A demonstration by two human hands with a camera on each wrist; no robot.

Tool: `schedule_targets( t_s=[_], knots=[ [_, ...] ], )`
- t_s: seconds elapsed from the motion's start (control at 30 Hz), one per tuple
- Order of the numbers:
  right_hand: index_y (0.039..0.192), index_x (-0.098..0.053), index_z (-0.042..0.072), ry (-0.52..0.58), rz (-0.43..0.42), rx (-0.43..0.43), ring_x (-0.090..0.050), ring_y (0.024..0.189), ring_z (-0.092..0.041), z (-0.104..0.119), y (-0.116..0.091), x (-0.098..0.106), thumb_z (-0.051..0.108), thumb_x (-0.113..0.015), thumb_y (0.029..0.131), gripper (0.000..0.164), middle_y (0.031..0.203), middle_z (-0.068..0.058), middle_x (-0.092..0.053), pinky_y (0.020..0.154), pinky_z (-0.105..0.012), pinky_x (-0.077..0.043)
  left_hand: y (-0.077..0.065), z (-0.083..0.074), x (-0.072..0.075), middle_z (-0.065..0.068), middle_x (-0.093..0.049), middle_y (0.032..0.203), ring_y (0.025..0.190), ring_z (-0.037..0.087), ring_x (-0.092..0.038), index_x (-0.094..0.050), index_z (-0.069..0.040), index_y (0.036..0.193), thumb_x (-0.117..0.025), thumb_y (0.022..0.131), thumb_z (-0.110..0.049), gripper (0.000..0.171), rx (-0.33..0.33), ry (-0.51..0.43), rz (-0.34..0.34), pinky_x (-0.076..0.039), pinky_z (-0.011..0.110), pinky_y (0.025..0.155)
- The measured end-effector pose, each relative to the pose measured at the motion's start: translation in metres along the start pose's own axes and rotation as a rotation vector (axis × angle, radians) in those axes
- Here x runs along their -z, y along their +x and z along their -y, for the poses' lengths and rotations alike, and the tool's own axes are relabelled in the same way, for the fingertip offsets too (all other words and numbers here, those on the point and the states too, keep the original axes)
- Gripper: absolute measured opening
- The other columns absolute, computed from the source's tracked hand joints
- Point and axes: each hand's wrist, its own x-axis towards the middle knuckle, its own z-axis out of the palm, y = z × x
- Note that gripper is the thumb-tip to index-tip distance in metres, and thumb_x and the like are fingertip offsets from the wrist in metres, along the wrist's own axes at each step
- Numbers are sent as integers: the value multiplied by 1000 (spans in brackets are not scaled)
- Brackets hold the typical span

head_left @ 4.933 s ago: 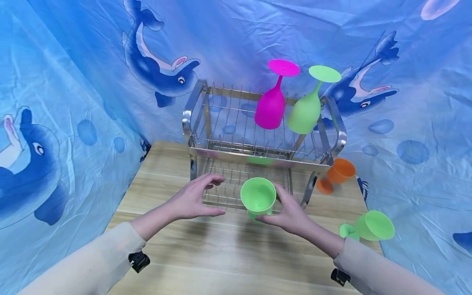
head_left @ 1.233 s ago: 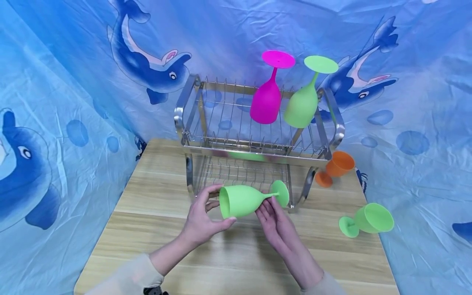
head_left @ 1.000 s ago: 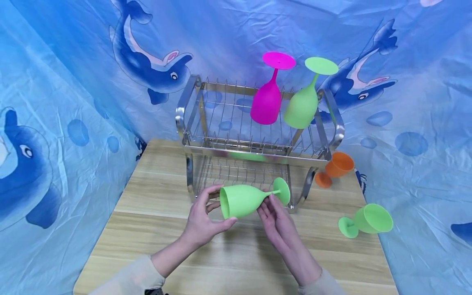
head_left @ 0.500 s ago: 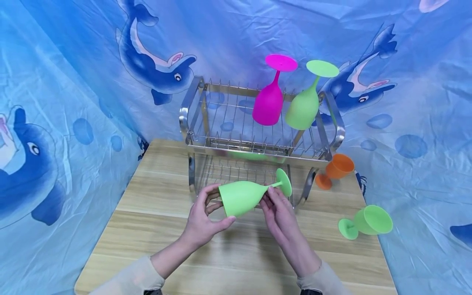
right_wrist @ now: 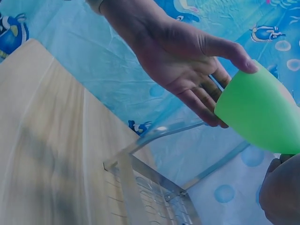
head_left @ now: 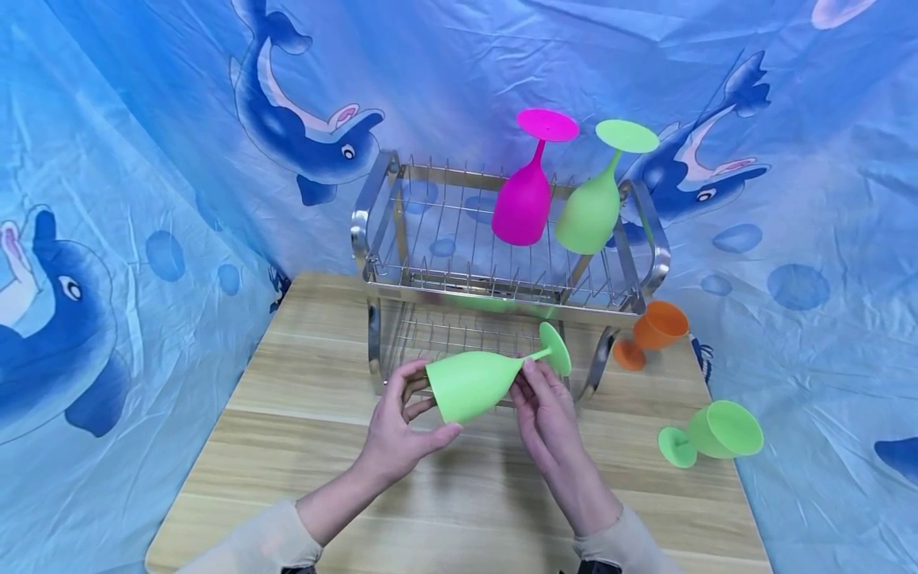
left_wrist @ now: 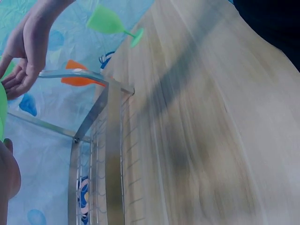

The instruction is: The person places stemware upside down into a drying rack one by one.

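Observation:
A light green plastic goblet (head_left: 473, 384) is held on its side above the table, in front of the rack. Its bowl points left, and its foot is tilted up at the right. My left hand (head_left: 394, 426) grips the bowl near the rim, thumb on the near side and fingers on the far side; the right wrist view shows the thumb on the bowl (right_wrist: 258, 110). Around the stem, just past the bowl, the fingers of my right hand (head_left: 551, 418) pinch. Part of those fingers is hidden behind the goblet.
A two-tier metal dish rack (head_left: 459, 291) stands behind the hands. Upside down on its top tier are a magenta goblet (head_left: 522, 209) and a green goblet (head_left: 590, 215). An orange goblet (head_left: 660, 325) and another green goblet (head_left: 724, 430) lie at the table's (head_left: 287, 478) right edge.
About five seconds ago the goblet had its mouth upward in my right hand, my left hand apart. It now lies sideways between both hands; lately its foot end has risen slightly.

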Motion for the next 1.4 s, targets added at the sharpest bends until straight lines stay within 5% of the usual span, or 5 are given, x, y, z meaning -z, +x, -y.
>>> schedule_targets(
  t_s=[0.23, 0.5, 0.8, 0.97, 1.4],
  knots=[
    [86, -66, 10, -154, 71, 141, -66, 94, -16, 8, -7, -12, 3, -59, 94, 13, 98, -6, -70, 91, -29, -54, -3, 13, 16, -2, -42, 142, 125, 18, -47, -29, -28, 147, -92, 62, -23, 106, -39, 120, 83, -51, 34, 98],
    [89, -67, 10, -263, 128, 263, -66, 97, -19, 33, -19, -34, 0, -63, 91, 11, 98, -6, -71, 95, -34, -52, -8, -14, 33, 8, -43, 140, 124, 30, -49, -29, -14, 147, -91, 61, -13, 107, -167, 143, 147, -51, 45, 96],
    [92, -68, 4, -360, 348, 444, -66, 101, -26, 76, -17, -91, -7, -61, 89, 14, 98, -10, -70, 95, -35, -52, -5, -24, 48, 13, -47, 135, 122, 34, -49, -33, -3, 144, -90, 62, -7, 100, -160, 185, 117, -51, 47, 96],
    [91, -68, 2, -573, 398, 550, -65, 98, -27, 99, -3, -126, 3, -68, 87, 3, 96, -10, -70, 96, -37, -50, -3, -21, 54, 13, -48, 135, 122, 32, -50, -35, -1, 142, -90, 63, -9, 97, -142, 219, 80, -50, 46, 97],
    [96, -73, 2, -1020, 380, 755, -61, 78, -17, 143, 48, -216, 11, -72, 86, 13, 83, -3, -70, 70, -25, -52, -1, -16, 69, 6, -47, 134, 122, 26, -52, -35, -6, 144, -90, 66, -22, 96, -92, 439, 57, -51, 27, 96]
  ],
)
